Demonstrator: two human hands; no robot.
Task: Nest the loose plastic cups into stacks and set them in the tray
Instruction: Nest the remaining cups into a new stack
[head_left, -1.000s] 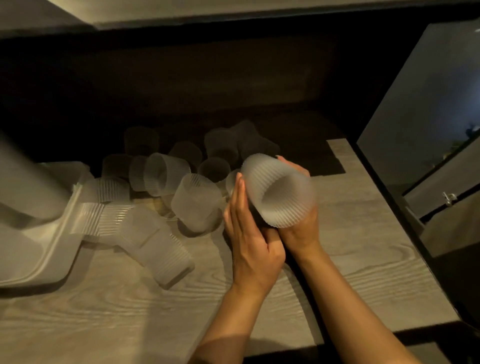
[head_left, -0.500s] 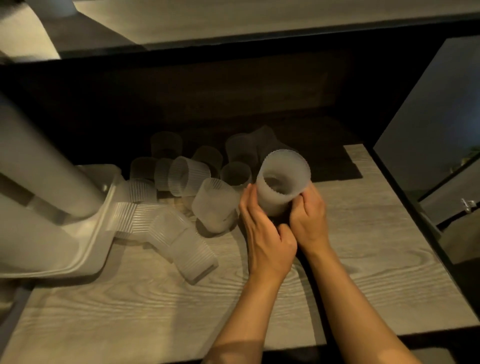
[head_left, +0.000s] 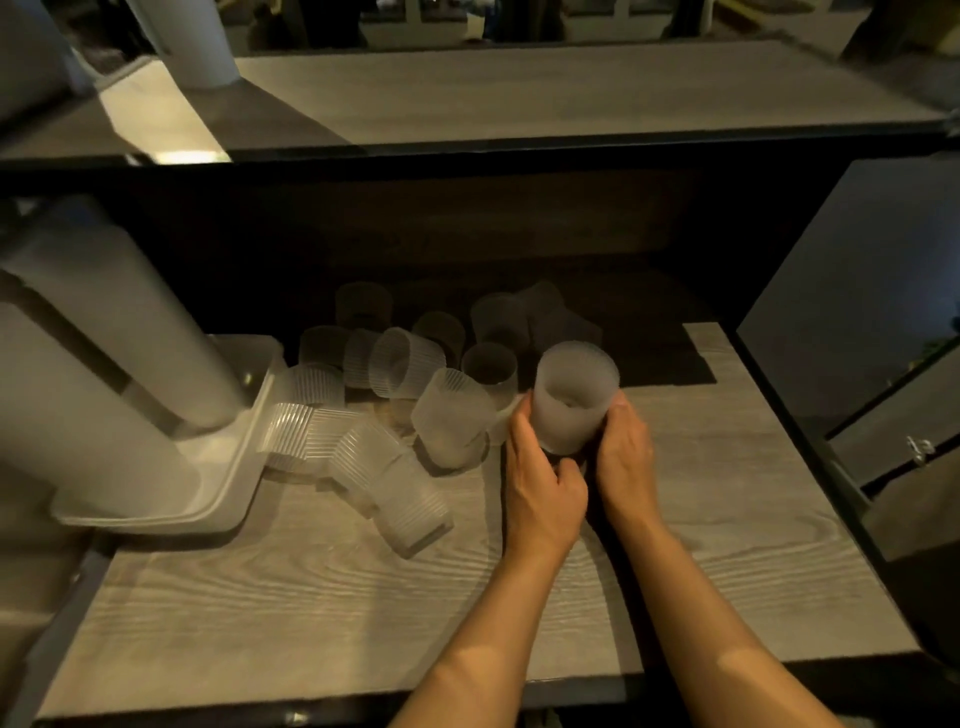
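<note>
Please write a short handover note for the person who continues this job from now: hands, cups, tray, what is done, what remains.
Left hand and right hand: both grip one upright cup over the shelf.
Tray: at the left, holding two tall stacks.
Loose cups: many lie scattered between tray and hands, some tipped.
Left: nest these, move the stacks into the tray.

No text, label, brand, number or sign can be read anywhere in the view. The light is dim, and the cups (head_left: 574, 395), the tray (head_left: 236, 467) and the shelf (head_left: 727, 519) show only plain surfaces, ribbing and wood grain.
</note>
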